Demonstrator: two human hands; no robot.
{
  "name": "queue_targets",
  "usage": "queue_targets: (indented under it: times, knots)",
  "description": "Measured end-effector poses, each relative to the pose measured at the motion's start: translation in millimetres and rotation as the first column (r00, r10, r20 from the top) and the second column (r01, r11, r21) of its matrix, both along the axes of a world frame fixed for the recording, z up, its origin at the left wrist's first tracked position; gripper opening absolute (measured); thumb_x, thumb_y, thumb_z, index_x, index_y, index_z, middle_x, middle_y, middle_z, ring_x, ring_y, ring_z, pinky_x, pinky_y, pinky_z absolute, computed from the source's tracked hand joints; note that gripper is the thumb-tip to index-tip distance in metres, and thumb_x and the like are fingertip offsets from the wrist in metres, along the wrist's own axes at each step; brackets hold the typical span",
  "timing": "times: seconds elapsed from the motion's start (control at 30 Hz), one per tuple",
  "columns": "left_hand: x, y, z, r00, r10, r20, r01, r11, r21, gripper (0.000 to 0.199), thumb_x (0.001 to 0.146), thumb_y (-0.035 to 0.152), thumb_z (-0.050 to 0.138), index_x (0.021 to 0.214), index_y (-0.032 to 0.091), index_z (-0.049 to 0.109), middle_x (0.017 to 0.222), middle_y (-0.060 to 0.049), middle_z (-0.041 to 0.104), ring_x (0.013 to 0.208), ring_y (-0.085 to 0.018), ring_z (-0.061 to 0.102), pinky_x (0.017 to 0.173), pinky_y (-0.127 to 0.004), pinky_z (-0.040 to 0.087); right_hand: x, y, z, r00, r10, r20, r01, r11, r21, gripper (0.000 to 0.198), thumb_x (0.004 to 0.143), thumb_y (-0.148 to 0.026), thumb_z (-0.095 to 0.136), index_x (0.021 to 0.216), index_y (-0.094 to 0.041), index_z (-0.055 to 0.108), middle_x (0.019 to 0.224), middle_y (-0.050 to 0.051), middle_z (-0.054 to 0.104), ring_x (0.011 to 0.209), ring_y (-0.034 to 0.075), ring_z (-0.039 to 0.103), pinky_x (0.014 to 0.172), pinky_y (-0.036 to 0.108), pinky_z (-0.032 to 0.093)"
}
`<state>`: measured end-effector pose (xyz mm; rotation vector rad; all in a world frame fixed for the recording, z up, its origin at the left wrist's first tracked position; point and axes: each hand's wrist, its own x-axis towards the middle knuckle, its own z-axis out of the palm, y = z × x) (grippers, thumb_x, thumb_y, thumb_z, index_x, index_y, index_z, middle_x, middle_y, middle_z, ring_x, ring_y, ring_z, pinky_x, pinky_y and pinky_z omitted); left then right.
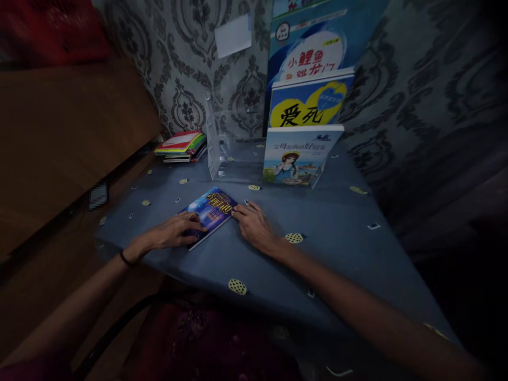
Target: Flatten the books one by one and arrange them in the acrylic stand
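Note:
A blue-purple book (217, 207) with golden lettering lies tilted on the patterned tablecloth, its cover facing up. My left hand (178, 229), with a dark band at the wrist, grips the book's near left part, fingers bent over the cover. At the opposite end, my right hand (254, 225) pinches the book's right edge between thumb and fingers. Behind the book stands a clear stepped rack (213, 140). On its right side, a white-edged book with a girl on the cover (297, 156) stands in front of a blue-and-yellow book (311, 103) and a larger blue book (317, 39).
A stack of colourful thin books (181, 146) lies at the table's back left. The blue-grey table (337, 211) ends at a papered wall (190, 63). Brown wooden furniture (67, 137) stands on the left, with a red bag (59, 32) on top.

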<state>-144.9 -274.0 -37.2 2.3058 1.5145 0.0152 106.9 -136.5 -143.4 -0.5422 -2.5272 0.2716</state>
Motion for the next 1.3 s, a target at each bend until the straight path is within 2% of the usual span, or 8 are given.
queue_targets:
  times: [0.2, 0.4, 0.57, 0.67, 0.9, 1.0, 1.13, 1.3]
  knots:
    - [-7, 23, -14.1, 0.983, 0.147, 0.112, -0.152, 0.988, 0.038, 0.037, 0.097, 0.047, 0.052, 0.121, 0.027, 0.072, 0.116, -0.008, 0.065, 0.11, -0.025, 0.06, 0.102, -0.039, 0.046, 0, -5, 3, 1.0, 0.01, -0.026, -0.01, 1.0, 0.009, 0.036, 0.088, -0.006, 0.048, 0.114, -0.02, 0.07, 0.121, 0.011, 0.073, 0.118, 0.025, 0.065, 0.117, 0.05, 0.037]
    - [-12, 61, -31.9, 0.87, 0.486, 0.083, -0.492, 0.864, 0.104, 0.069, 0.087, 0.059, 0.06, 0.143, 0.02, 0.055, 0.131, -0.014, 0.063, 0.123, -0.035, 0.058, 0.108, -0.048, 0.043, 2, -6, 6, 1.0, -0.006, -0.006, 0.006, 0.999, -0.036, 0.041, 0.09, -0.005, 0.046, 0.12, -0.021, 0.068, 0.127, 0.012, 0.071, 0.124, 0.027, 0.063, 0.116, 0.052, 0.037]
    - [-13, 85, -28.5, 0.865, 0.487, 0.122, -0.494, 0.869, 0.026, 0.082, 0.079, 0.06, 0.069, 0.146, 0.019, 0.047, 0.136, -0.015, 0.063, 0.127, -0.036, 0.058, 0.107, -0.047, 0.045, 3, -8, 13, 1.0, 0.007, 0.012, -0.007, 0.999, -0.054, 0.039, 0.088, -0.003, 0.047, 0.116, -0.02, 0.069, 0.124, 0.013, 0.071, 0.122, 0.027, 0.064, 0.116, 0.052, 0.036]
    - [-11, 96, -21.3, 0.829, 0.547, 0.121, -0.545, 0.837, -0.049, 0.091, 0.065, 0.06, 0.079, 0.138, 0.014, 0.051, 0.13, -0.018, 0.064, 0.122, -0.039, 0.061, 0.101, -0.047, 0.049, 1, -7, 12, 1.0, 0.003, 0.003, -0.003, 0.999, -0.049, 0.036, 0.088, -0.003, 0.048, 0.112, -0.019, 0.068, 0.122, 0.013, 0.072, 0.12, 0.026, 0.065, 0.116, 0.05, 0.037]
    - [-6, 100, -13.9, 0.828, 0.558, 0.061, -0.56, 0.827, 0.044, 0.065, 0.059, 0.065, 0.08, 0.099, 0.018, 0.059, 0.104, -0.012, 0.068, 0.104, -0.038, 0.064, 0.089, -0.048, 0.053, 1, -7, 13, 1.0, 0.0, 0.016, 0.001, 0.999, -0.037, 0.028, 0.09, -0.006, 0.051, 0.108, -0.019, 0.067, 0.115, 0.011, 0.072, 0.117, 0.024, 0.065, 0.116, 0.048, 0.037]
    - [-9, 96, -18.6, 0.803, 0.557, 0.213, -0.552, 0.829, -0.086, 0.067, 0.061, 0.064, 0.081, 0.104, 0.018, 0.058, 0.102, -0.009, 0.071, 0.099, -0.032, 0.067, 0.086, -0.044, 0.055, 3, -9, 18, 1.0, -0.006, 0.008, 0.006, 0.999, -0.034, 0.027, 0.092, -0.006, 0.05, 0.107, -0.018, 0.068, 0.113, 0.011, 0.073, 0.115, 0.024, 0.066, 0.117, 0.048, 0.035]
    - [-19, 96, -30.4, 0.678, 0.594, 0.434, -0.493, 0.804, -0.331, 0.069, 0.061, 0.058, 0.084, 0.109, 0.017, 0.057, 0.104, -0.007, 0.073, 0.095, -0.027, 0.07, 0.081, -0.039, 0.058, 3, -5, 24, 0.999, -0.021, -0.045, 0.017, 0.996, -0.084, 0.028, 0.092, -0.008, 0.052, 0.108, -0.02, 0.072, 0.111, 0.01, 0.076, 0.108, 0.025, 0.07, 0.115, 0.051, 0.038]
    - [-26, 99, -40.3, 0.621, 0.561, 0.548, -0.437, 0.828, -0.352, 0.064, 0.064, 0.053, 0.084, 0.11, 0.017, 0.057, 0.103, -0.007, 0.073, 0.094, -0.026, 0.071, 0.079, -0.036, 0.059, -2, 14, 21, 0.972, -0.154, -0.18, 0.097, 0.952, -0.291, 0.029, 0.096, -0.015, 0.052, 0.114, -0.021, 0.074, 0.103, 0.008, 0.077, 0.098, 0.022, 0.072, 0.095, 0.041, 0.054]
